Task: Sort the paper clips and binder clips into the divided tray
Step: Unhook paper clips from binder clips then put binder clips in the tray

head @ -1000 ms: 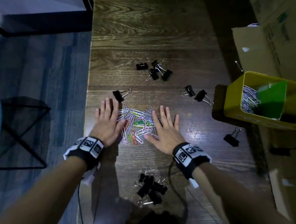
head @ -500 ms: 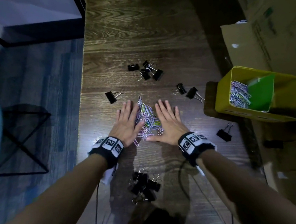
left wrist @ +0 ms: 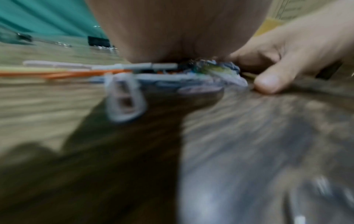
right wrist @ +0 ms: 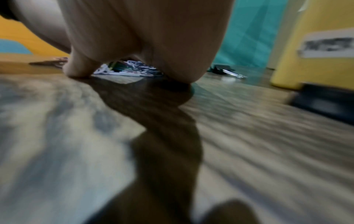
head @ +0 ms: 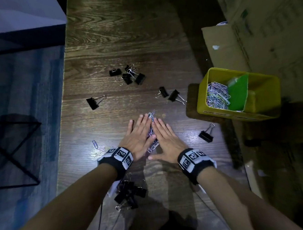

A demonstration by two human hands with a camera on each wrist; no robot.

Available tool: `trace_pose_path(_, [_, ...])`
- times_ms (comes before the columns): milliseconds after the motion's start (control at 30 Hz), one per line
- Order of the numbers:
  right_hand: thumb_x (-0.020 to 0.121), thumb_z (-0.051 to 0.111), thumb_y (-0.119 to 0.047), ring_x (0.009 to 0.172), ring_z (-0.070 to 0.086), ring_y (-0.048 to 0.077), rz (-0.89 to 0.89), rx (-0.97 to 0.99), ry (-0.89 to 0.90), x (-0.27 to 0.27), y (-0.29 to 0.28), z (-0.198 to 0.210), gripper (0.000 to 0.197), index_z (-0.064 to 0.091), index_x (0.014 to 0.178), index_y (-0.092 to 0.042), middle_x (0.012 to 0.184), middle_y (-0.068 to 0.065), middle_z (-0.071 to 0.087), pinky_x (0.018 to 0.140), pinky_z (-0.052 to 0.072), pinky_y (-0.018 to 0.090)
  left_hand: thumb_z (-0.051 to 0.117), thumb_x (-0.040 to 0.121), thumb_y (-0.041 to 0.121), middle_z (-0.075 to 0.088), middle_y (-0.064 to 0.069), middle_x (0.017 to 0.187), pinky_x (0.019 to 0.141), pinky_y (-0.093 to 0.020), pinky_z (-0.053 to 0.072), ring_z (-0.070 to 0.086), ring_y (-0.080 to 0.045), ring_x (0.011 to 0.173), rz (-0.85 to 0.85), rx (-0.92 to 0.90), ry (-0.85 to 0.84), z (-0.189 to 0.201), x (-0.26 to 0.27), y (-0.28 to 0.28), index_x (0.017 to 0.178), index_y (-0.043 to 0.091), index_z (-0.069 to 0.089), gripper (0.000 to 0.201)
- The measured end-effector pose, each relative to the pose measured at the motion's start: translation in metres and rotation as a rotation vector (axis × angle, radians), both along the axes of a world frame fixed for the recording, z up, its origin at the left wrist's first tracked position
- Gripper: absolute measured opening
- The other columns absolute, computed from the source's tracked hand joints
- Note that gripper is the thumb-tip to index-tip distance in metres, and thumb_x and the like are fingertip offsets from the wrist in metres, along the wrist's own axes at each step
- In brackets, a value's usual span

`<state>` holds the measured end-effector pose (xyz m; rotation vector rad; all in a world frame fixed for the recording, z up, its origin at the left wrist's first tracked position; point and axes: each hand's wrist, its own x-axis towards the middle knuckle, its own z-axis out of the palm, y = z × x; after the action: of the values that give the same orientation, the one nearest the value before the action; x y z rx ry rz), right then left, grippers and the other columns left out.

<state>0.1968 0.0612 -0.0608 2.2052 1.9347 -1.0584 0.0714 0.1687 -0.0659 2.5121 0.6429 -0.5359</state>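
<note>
A heap of coloured paper clips (head: 152, 132) lies squeezed between my two flat hands on the wooden table. My left hand (head: 138, 132) presses in from the left with straight fingers, and my right hand (head: 166, 137) presses in from the right the same way. The wrist views show the paper clips (left wrist: 168, 75) (right wrist: 126, 69) bunched under the palms. One stray paper clip (head: 95, 144) lies to the left. Black binder clips (head: 128, 76) lie scattered around. The yellow divided tray (head: 264, 92) stands at the right, with paper clips (head: 216, 97) in its left compartment beside a green divider (head: 239, 94).
A pile of binder clips (head: 129, 193) sits near the front edge under my left forearm. Single binder clips lie at the left (head: 93, 102), middle right (head: 174, 96) and right (head: 206, 135). Cardboard boxes (head: 249, 36) stand behind the tray. The table's left edge (head: 63, 103) drops to blue floor.
My hands have slid toward each other, pushing the spread paper clips into a narrow heap. One paper clip stayed behind at the left.
</note>
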Motion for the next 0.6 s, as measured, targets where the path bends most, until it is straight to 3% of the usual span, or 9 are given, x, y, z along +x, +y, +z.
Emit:
trace_pose_path(100, [0.071, 0.059, -0.071, 0.138, -0.032, 0.015, -0.07, 0.015, 0.062, 0.01, -0.014, 0.005, 0.126, -0.026, 0.143, -0.013, 0.151, 0.004, -0.035, 0.118, -0.011, 0.036, 0.01, 0.094, 0.052, -0.024, 0.006, 0.149, 0.115, -0.043, -0.014, -0.024, -0.01, 0.138, 0.075, -0.135, -0.096, 0.012, 0.002, 0.001, 0.143, 0.025, -0.016, 0.061])
trace_pose_path(200, [0.061, 0.064, -0.075, 0.138, -0.033, 0.015, -0.124, 0.024, 0.06, 0.02, -0.007, 0.011, 0.137, -0.026, 0.144, -0.015, 0.15, 0.002, -0.036, 0.115, -0.013, 0.037, 0.018, 0.094, 0.049, -0.011, 0.004, 0.154, 0.114, -0.041, -0.009, -0.014, -0.011, 0.141, 0.438, -0.071, -0.254, 0.018, -0.021, 0.026, 0.147, 0.023, -0.001, 0.062])
trace_pose_path(267, [0.054, 0.067, -0.077, 0.138, -0.033, 0.017, -0.101, 0.016, 0.017, 0.024, 0.005, 0.013, 0.144, -0.026, 0.144, -0.013, 0.149, 0.002, -0.036, 0.114, -0.015, 0.039, 0.019, 0.096, 0.047, -0.007, -0.001, 0.156, 0.112, -0.042, -0.009, -0.012, -0.015, 0.142, 0.654, -0.032, -0.218, 0.017, -0.045, 0.041, 0.148, 0.019, 0.001, 0.062])
trace_pose_path(333, [0.05, 0.068, -0.079, 0.137, -0.035, 0.02, -0.033, -0.008, -0.029, 0.025, 0.015, 0.011, 0.15, -0.028, 0.143, -0.013, 0.147, 0.003, -0.04, 0.113, -0.017, 0.042, 0.02, 0.099, 0.043, -0.012, -0.004, 0.156, 0.112, -0.042, -0.011, -0.015, -0.018, 0.142, 0.744, -0.038, -0.107, 0.016, -0.064, 0.043, 0.148, 0.019, -0.003, 0.059])
trace_pose_path(500, [0.049, 0.069, -0.078, 0.135, -0.038, 0.024, 0.033, -0.076, -0.058, 0.011, 0.016, 0.004, 0.151, -0.029, 0.142, -0.011, 0.143, 0.005, -0.043, 0.112, -0.019, 0.049, 0.02, 0.098, 0.041, -0.018, -0.009, 0.154, 0.113, -0.043, -0.013, -0.02, -0.022, 0.141, 0.655, -0.022, -0.027, 0.007, -0.064, 0.007, 0.147, 0.016, -0.007, 0.061])
trace_pose_path(600, [0.055, 0.069, -0.073, 0.136, -0.035, 0.025, 0.032, -0.052, -0.055, -0.003, 0.009, 0.004, 0.144, -0.025, 0.143, -0.008, 0.145, 0.008, -0.041, 0.111, -0.02, 0.049, 0.008, 0.093, 0.053, -0.03, -0.003, 0.147, 0.112, -0.038, -0.017, -0.031, -0.016, 0.135, 0.536, -0.055, -0.032, 0.005, -0.04, -0.022, 0.145, 0.017, -0.015, 0.066])
